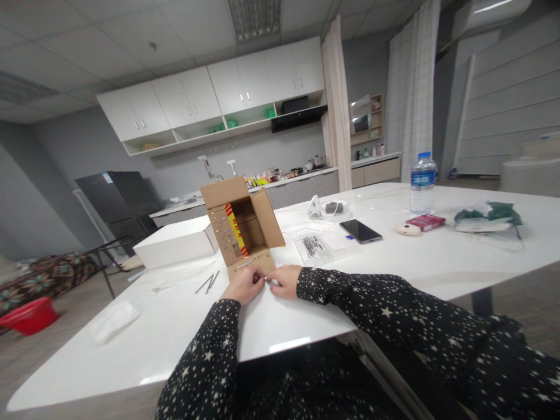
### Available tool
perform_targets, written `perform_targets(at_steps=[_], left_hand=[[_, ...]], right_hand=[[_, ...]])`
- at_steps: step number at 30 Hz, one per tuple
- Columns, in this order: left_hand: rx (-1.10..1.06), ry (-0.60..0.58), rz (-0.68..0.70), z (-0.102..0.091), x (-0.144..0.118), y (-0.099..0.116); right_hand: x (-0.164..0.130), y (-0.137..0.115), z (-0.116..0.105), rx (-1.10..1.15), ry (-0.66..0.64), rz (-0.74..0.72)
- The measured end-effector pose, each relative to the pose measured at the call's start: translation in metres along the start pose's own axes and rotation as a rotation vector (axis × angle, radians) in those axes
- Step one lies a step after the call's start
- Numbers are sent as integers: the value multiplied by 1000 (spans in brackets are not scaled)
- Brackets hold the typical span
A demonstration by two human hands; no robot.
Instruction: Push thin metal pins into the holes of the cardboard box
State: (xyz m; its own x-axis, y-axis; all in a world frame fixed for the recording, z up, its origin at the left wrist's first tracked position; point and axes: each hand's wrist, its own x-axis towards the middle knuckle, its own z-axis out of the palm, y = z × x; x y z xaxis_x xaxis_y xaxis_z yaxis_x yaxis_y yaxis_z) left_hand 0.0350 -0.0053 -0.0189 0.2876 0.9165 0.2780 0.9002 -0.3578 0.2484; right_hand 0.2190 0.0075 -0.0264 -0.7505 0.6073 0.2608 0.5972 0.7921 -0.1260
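Observation:
An open cardboard box (266, 219) lies on the table with its opening toward me. Small pale round pieces dot its left flap (219, 226), and a row of them runs along the near flap (258, 263). My left hand (245, 286) is closed at the near flap's edge, fingers curled. Close beside it, my right hand (285, 281) is also closed, thumb and forefinger together by the flap's corner. Whatever the fingertips hold is too small or hidden to make out. Several thin dark sticks (210, 282) lie left of the box.
Behind the box stands a white box (175, 242). To the right are clear plastic packets (312, 248), a phone (361, 231), a pink case (408, 229), a red packet (426, 221), a water bottle (423, 186) and a green-and-white bundle (487, 217). Tissue (114, 321) lies front left.

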Motion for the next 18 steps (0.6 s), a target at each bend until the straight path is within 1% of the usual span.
perform_targets(at_steps=[9,15,18], left_hand=[[-21,-17,5,2,1,-2],[-6,-5,9,3,0,-3],[-7,18,17,4,1,-4]], right_hand=[[-1,-2,-5,19,-13,-5],[-3,-4,-9,23,-28,12],[-4,-6,-12,18,-35,14]])
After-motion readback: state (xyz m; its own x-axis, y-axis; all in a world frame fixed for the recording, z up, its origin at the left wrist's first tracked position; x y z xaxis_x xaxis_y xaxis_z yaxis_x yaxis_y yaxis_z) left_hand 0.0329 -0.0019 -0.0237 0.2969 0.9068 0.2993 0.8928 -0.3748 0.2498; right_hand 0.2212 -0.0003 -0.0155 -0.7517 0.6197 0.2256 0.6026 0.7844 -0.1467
